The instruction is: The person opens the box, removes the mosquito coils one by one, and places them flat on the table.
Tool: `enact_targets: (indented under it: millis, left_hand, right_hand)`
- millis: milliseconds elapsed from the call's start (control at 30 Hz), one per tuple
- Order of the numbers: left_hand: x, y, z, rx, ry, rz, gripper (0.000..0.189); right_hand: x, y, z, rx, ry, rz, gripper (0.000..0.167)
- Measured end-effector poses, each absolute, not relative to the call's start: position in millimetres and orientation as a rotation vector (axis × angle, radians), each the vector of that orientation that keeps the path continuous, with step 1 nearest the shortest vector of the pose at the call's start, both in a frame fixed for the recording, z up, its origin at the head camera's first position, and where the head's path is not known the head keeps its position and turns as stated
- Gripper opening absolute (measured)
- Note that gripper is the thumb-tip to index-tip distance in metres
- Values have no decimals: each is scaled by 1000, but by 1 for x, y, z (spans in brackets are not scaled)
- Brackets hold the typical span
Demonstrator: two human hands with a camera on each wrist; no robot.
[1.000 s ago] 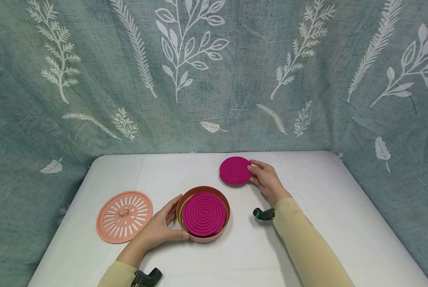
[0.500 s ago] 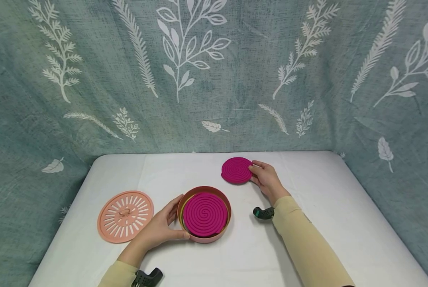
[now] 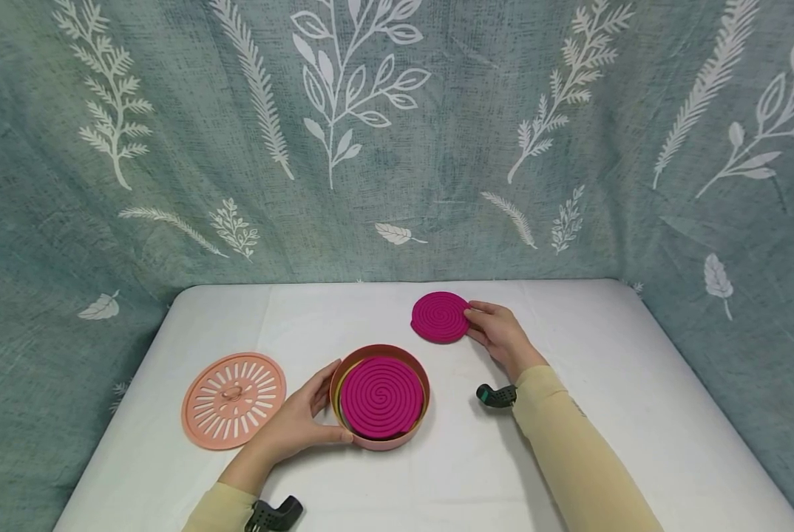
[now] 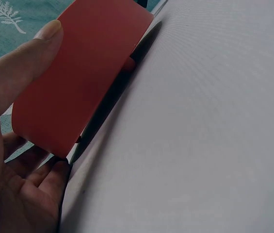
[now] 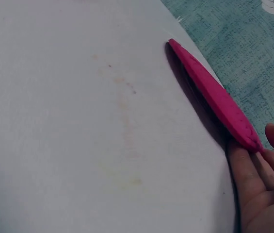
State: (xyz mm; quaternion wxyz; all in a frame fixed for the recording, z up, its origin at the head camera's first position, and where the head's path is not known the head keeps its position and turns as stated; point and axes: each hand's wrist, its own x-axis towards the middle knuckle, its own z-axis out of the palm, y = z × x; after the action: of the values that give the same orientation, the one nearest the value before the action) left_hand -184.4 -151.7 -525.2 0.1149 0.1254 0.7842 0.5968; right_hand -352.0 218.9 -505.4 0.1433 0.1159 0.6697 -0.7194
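Observation:
My left hand (image 3: 307, 415) grips the side of a round salmon-pink tin (image 3: 426, 403), thumb at its near side and fingers round its far left. In the left wrist view the thumb lies on the tin's smooth wall (image 4: 86, 73). Inside the tin lies a magenta mosquito coil (image 3: 381, 397), with a yellowish inner rim showing round it. Farther back, my right hand (image 3: 501, 336) pinches the right edge of another magenta mosquito coil (image 3: 440, 318). In the right wrist view this coil (image 5: 214, 97) appears edge-on above its shadow, thumb above and fingers beneath its near edge.
A flat salmon-pink slotted lid (image 3: 233, 399) with a small loop in its middle lies left of the tin, partly behind the left forearm. A white cloth covers the table (image 3: 570, 325). A green leaf-patterned curtain (image 3: 463, 148) hangs behind and at both sides.
The right hand and wrist have shifted slightly to the right, still pinching the coil, which has barely moved. The left hand keeps its grip on the tin.

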Motion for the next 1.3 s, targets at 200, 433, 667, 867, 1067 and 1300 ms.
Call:
enact_targets:
  millis: [200, 433, 667, 867, 1067, 1300]
  left_hand:
    - [-184, -152, -524, 373, 2293, 1761, 126]
    - [-184, -151, -525, 364, 2277, 1770, 123]
    - [-184, -152, -525, 379, 2278, 1770, 125]
    - [-184, -152, -525, 399, 2281, 1778, 126]
    - [-184, -152, -527, 407, 2293, 1775, 124]
    - [-185, -152, -528, 398, 2294, 1775, 124]
  right_hand:
    - [-346, 226, -495, 254, 1781, -2117, 62]
    - [-340, 233, -489, 178, 1653, -2186, 68]
    - [-335, 237, -486, 163, 1639, -2203, 65]
    - [-333, 238, -486, 166, 1631, -2214, 65]
    - [-331, 242, -489, 178, 1596, -2247, 65]
    - [-320, 240, -482, 111, 1514, -2326, 62]
